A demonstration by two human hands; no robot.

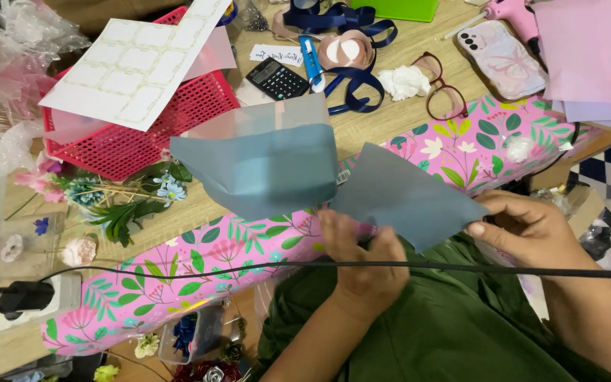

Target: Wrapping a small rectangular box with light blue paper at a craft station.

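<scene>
My left hand and right hand each pinch an edge of the thin grey-blue tissue paper sheet, held above the pink floral wrapping-paper roll on the counter. Sheet partly folded at the middle; nothing wrapped yet, I judge.

The paper is grey-blue, a little see-through in its far part. The roll under it is pink with green leaves and white and pink flowers. The basket at the far left is red-pink with a mesh pattern. On it lies a white sheet with pale gold frames. The ribbon is dark blue, the calculator black, the glasses dark red. The phone case is pale pink with a butterfly. The cloth near the camera is dark green, and a black cable crosses it.
</scene>
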